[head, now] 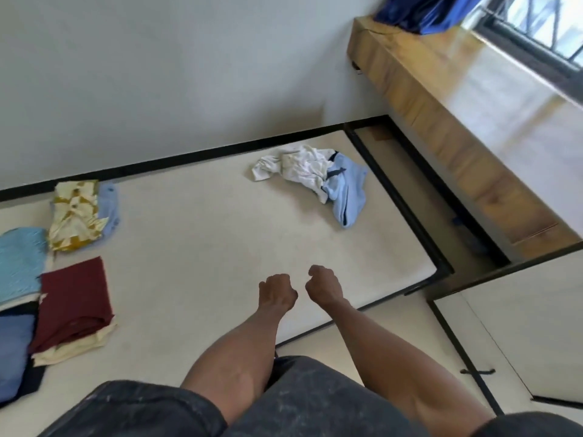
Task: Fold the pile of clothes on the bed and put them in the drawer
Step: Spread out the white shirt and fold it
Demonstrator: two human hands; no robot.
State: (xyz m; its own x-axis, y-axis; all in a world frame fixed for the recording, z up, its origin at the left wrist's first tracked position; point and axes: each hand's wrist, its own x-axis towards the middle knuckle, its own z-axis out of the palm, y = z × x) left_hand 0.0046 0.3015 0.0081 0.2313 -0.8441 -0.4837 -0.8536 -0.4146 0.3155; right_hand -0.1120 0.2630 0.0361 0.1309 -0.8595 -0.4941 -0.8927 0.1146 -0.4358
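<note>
Head view tilts hard, so the bed (202,234) runs diagonally across my screen, its pale mattress edged by a black frame. I see both forearms reaching out over the near edge of the mattress. My left hand (277,290) is curled into a fist and holds nothing; my right hand (325,287) is balled the same way, also with nothing in it. The two fists sit just beside each other, apart, above bare mattress.

The unfolded pile (315,178) lies at the far right corner of the bed, well apart from both hands: crumpled white cloth tangled with a light blue garment that trails toward the near side.

At the left side of the bed I count the folded things. A yellow-and-white patterned piece (75,214) lies farthest, on top of a pale blue one. Nearer, a light blue folded cloth (20,263) runs off the left edge. A maroon folded garment (74,302) rests on a cream piece, and a darker blue stack (14,351) sits at the near left.

Right of the bed stands a wooden cabinet (441,121) with a glossy top, and a blue bag (422,11) rests on its far end. White cupboard doors (520,326) with black handles fill the near right.
</note>
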